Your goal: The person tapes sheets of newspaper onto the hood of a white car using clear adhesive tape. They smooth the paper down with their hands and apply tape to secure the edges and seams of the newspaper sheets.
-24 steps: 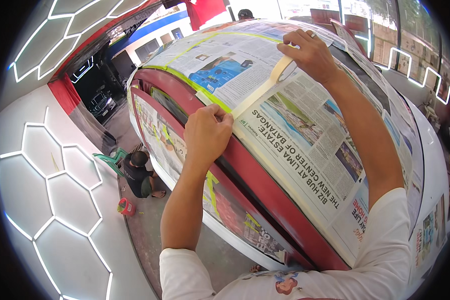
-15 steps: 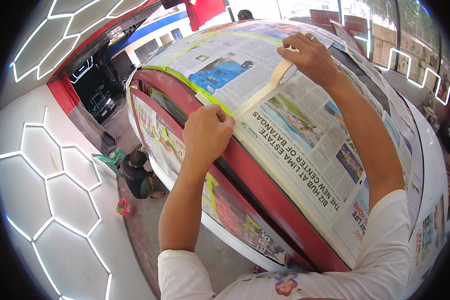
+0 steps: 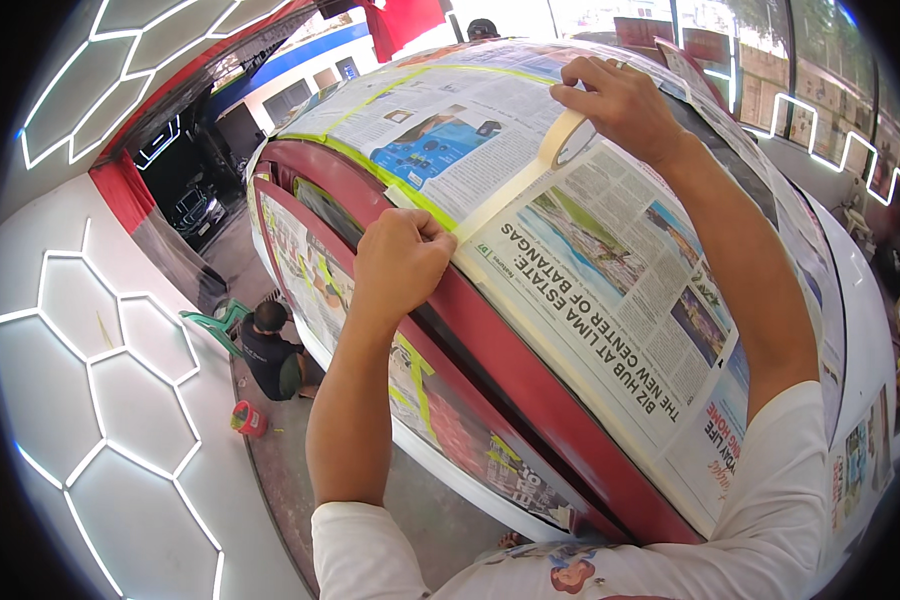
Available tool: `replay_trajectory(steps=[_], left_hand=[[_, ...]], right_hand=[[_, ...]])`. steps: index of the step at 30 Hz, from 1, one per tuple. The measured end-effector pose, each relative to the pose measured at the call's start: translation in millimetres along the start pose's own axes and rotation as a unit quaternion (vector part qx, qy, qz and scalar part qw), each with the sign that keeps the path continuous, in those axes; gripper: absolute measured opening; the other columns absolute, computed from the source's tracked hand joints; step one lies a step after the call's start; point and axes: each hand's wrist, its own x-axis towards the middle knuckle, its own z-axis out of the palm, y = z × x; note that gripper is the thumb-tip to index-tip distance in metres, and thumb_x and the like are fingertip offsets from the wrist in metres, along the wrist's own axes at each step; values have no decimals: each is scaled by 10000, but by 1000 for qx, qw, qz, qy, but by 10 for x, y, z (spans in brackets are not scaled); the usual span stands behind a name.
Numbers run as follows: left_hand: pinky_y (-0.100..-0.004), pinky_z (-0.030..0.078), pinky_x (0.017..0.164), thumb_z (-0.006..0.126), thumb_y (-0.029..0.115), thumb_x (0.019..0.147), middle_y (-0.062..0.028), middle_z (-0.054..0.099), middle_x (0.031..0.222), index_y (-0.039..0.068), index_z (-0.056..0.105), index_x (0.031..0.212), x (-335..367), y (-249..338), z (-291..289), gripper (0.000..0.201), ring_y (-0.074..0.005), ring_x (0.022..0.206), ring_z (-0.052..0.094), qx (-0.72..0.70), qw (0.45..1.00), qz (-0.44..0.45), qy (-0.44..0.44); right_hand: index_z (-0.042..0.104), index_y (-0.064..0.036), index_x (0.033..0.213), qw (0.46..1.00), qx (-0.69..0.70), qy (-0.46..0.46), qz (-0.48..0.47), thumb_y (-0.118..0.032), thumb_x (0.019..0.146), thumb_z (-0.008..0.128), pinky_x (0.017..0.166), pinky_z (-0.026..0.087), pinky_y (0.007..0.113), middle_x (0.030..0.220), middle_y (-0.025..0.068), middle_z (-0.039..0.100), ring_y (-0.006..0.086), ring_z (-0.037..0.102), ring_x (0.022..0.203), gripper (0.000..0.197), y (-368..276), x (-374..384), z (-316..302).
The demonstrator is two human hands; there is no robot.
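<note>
A car roof is covered in newspaper (image 3: pixel 590 270), with its dark red side rail (image 3: pixel 510 350) bare along the edge. My right hand (image 3: pixel 620 108) grips a roll of cream masking tape (image 3: pixel 562 140) above the paper. From the roll, a strip of masking tape (image 3: pixel 500 203) runs across the seam between two sheets to my left hand (image 3: pixel 407 262). That hand is closed, its thumb and fingertips pinching the strip's end at the roof edge, close to a yellow-green tape line (image 3: pixel 420 203). The exact fingertip contact is partly hidden.
Below to the left, a person (image 3: pixel 270 350) sits low beside the car, near a green chair (image 3: pixel 217 325) and a red bucket (image 3: pixel 249 418). The car door (image 3: pixel 310 240) stands slightly out from the body. Hexagon light panels (image 3: pixel 140 400) line the left wall.
Both hands and the tape roll shift only slightly in the picture, along with the whole scene. The strip remains stretched between them.
</note>
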Motion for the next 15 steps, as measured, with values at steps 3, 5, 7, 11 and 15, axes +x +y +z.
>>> replay_trajectory(steps=[3, 5, 7, 11, 15], left_hand=[[-450, 543, 745, 674, 202, 769, -178, 721, 748, 31, 756, 794, 14, 10, -11, 191, -366, 778, 719, 9, 1000, 1, -11], [-451, 543, 745, 669, 204, 764, -180, 720, 746, 32, 756, 794, 21, 47, 8, 195, -369, 778, 719, 28, 1000, -4, -11], [-456, 543, 745, 661, 203, 760, -184, 719, 747, 34, 759, 796, 18, 76, 4, 198, -374, 778, 717, 32, 999, -4, -7], [-464, 542, 738, 647, 203, 754, -189, 719, 751, 36, 762, 795, 18, 58, -3, 207, -378, 778, 713, 44, 999, 8, 0], [-464, 543, 733, 640, 204, 753, -193, 721, 761, 41, 766, 796, 12, 89, -8, 211, -380, 784, 714, 50, 999, 7, -12]], right_hand=[[660, -144, 995, 1000, -9, -17, -7, -109, 813, 739, 698, 576, 326, 983, -7, 611, 163, 696, 911, 201, 15, -24, -36], [658, -148, 989, 999, -18, -17, -20, -111, 817, 735, 688, 575, 320, 972, -7, 604, 160, 693, 903, 192, 6, -44, -27], [657, -152, 989, 999, -21, -24, -19, -114, 824, 728, 683, 574, 311, 972, -11, 600, 155, 690, 894, 183, 18, -59, -1], [658, -157, 990, 999, -20, -24, -25, -128, 835, 717, 667, 572, 295, 979, -15, 597, 141, 683, 878, 169, 28, -40, 49], [658, -156, 994, 999, -29, -27, -26, -140, 838, 716, 655, 570, 287, 978, -18, 593, 134, 681, 878, 167, 22, -52, 61]])
